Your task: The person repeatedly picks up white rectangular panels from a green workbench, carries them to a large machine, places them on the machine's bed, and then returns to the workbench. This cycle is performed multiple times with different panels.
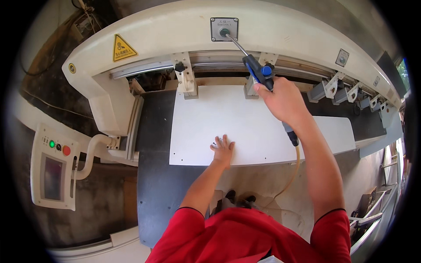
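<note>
My right hand (284, 100) is wrapped round the handle of an air blow gun (258, 71), black with blue parts. Its thin metal nozzle reaches up and left, and the tip overlaps a dark green push button (224, 32) on the machine's front plate; it looks pressed against it. A yellowish hose (298, 163) hangs from the gun's lower end. My left hand (222, 151) lies with fingers spread on a white panel (199, 118), near its front edge. Small dark holes run along that edge, and a few dark marks show beside my fingers.
Press clamps (187, 81) stand over the panel's far edge, below the cream machine beam (166, 30). Another white panel (335, 131) lies at right. A control box (55, 168) with screen and buttons hangs at left. The dark table (155, 118) extends beside the panel.
</note>
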`<action>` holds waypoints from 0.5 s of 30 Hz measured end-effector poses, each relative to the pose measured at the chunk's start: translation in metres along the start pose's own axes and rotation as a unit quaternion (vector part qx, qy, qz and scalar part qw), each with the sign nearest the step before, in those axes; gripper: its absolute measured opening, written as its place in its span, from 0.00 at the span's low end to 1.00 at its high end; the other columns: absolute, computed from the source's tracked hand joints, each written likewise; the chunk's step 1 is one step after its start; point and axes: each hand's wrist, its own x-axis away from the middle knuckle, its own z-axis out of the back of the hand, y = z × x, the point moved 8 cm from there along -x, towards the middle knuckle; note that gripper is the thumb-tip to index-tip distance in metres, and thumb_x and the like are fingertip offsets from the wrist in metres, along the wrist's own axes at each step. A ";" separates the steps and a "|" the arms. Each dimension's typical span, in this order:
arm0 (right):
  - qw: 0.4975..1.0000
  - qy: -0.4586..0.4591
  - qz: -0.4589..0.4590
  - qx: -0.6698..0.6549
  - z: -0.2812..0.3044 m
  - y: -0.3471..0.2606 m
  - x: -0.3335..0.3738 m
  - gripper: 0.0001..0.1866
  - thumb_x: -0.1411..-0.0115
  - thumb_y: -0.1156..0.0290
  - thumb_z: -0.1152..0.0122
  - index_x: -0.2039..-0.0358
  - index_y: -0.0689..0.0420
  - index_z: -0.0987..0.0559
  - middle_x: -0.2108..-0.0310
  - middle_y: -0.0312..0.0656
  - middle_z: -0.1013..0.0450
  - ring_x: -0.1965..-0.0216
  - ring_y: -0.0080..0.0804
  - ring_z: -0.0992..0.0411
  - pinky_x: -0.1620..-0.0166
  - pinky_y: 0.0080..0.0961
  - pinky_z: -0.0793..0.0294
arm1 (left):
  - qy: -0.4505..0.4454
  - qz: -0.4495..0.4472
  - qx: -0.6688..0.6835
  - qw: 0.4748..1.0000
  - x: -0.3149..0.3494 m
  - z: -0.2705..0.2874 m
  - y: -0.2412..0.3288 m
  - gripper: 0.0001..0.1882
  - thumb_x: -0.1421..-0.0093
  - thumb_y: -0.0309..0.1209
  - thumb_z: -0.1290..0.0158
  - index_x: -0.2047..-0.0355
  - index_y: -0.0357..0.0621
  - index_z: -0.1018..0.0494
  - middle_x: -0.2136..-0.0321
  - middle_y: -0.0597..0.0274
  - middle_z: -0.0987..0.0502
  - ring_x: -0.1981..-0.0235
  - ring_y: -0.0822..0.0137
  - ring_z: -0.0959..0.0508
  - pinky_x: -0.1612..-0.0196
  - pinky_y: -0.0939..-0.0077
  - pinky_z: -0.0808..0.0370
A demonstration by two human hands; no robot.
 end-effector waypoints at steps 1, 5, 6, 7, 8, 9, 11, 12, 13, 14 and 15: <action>1.000 0.001 0.000 -0.019 0.007 -0.001 0.009 0.23 0.40 0.52 0.43 0.76 0.64 0.24 0.81 0.49 0.28 0.74 0.47 0.26 0.68 0.38 0.29 | -0.005 0.006 0.002 1.000 0.002 -0.003 -0.003 0.64 0.64 0.44 0.30 0.31 0.53 0.57 0.31 0.40 0.65 0.34 0.29 0.56 0.44 0.33 0.37; 0.991 -0.037 -0.018 -0.125 -0.011 0.058 0.035 0.23 0.40 0.52 0.43 0.75 0.62 0.23 0.82 0.43 0.28 0.76 0.36 0.27 0.70 0.33 0.30 | -0.009 0.017 0.004 1.000 0.002 -0.010 -0.008 0.65 0.64 0.47 0.30 0.30 0.53 0.57 0.31 0.40 0.65 0.34 0.28 0.56 0.44 0.33 0.37; 0.977 -0.070 -0.067 -0.188 -0.033 0.094 0.045 0.22 0.40 0.51 0.43 0.74 0.61 0.22 0.80 0.40 0.28 0.76 0.32 0.28 0.71 0.31 0.30 | -0.007 0.014 -0.001 1.000 0.002 -0.010 -0.007 0.65 0.65 0.47 0.30 0.30 0.53 0.57 0.31 0.40 0.65 0.34 0.28 0.57 0.44 0.33 0.37; 0.956 -0.098 -0.115 -0.250 -0.057 0.129 0.058 0.22 0.40 0.50 0.42 0.72 0.59 0.21 0.79 0.37 0.27 0.76 0.28 0.29 0.71 0.28 0.31 | -0.003 0.012 0.002 1.000 0.000 -0.009 -0.006 0.65 0.64 0.47 0.30 0.30 0.53 0.57 0.31 0.40 0.65 0.34 0.28 0.57 0.44 0.33 0.38; 0.927 -0.102 -0.167 -0.320 -0.078 0.155 0.075 0.20 0.38 0.51 0.43 0.69 0.58 0.21 0.76 0.37 0.26 0.77 0.26 0.29 0.73 0.26 0.30 | 0.000 0.010 0.003 1.000 -0.002 -0.010 -0.007 0.65 0.64 0.48 0.30 0.31 0.53 0.57 0.31 0.40 0.65 0.34 0.28 0.57 0.44 0.33 0.38; 0.890 -0.101 -0.217 -0.389 -0.098 0.180 0.094 0.19 0.37 0.52 0.44 0.65 0.57 0.20 0.72 0.37 0.25 0.78 0.25 0.29 0.75 0.24 0.28 | 0.003 0.006 0.002 1.000 -0.005 -0.010 -0.007 0.64 0.64 0.48 0.30 0.31 0.52 0.57 0.31 0.40 0.65 0.34 0.28 0.57 0.43 0.33 0.38; 0.815 -0.098 -0.300 -0.486 -0.130 0.240 0.137 0.17 0.36 0.54 0.44 0.65 0.57 0.21 0.75 0.38 0.25 0.78 0.26 0.28 0.78 0.24 0.30 | 0.018 0.005 -0.006 1.000 -0.012 -0.010 0.000 0.63 0.63 0.48 0.30 0.31 0.52 0.55 0.31 0.39 0.62 0.34 0.28 0.56 0.44 0.31 0.38; 0.796 -0.080 -0.330 -0.501 -0.143 0.272 0.160 0.16 0.36 0.55 0.45 0.66 0.57 0.22 0.75 0.38 0.25 0.78 0.27 0.27 0.78 0.24 0.30 | 0.035 -0.007 -0.027 0.999 -0.020 -0.013 0.008 0.63 0.63 0.49 0.30 0.31 0.53 0.55 0.32 0.39 0.61 0.34 0.27 0.55 0.44 0.30 0.38; 0.773 -0.051 -0.364 -0.517 -0.153 0.307 0.188 0.16 0.36 0.56 0.45 0.67 0.57 0.22 0.76 0.39 0.25 0.78 0.28 0.26 0.79 0.25 0.30 | 0.033 -0.012 -0.016 0.999 -0.023 -0.009 0.011 0.61 0.62 0.48 0.31 0.31 0.52 0.53 0.32 0.39 0.60 0.35 0.27 0.54 0.45 0.28 0.39; 0.783 -0.030 -0.380 -0.492 -0.163 0.335 0.212 0.15 0.36 0.56 0.44 0.69 0.56 0.23 0.77 0.39 0.25 0.79 0.27 0.27 0.80 0.25 0.31 | 0.097 -0.004 -0.009 0.995 -0.037 -0.024 0.007 0.59 0.61 0.48 0.33 0.32 0.51 0.52 0.32 0.38 0.60 0.34 0.28 0.55 0.44 0.27 0.42; 0.783 0.011 -0.413 -0.466 -0.166 0.361 0.244 0.15 0.36 0.57 0.44 0.71 0.56 0.23 0.78 0.39 0.25 0.79 0.27 0.27 0.80 0.26 0.32 | 0.070 -0.032 0.004 0.997 -0.032 -0.011 0.022 0.58 0.60 0.48 0.34 0.32 0.50 0.53 0.32 0.38 0.59 0.33 0.29 0.58 0.43 0.25 0.44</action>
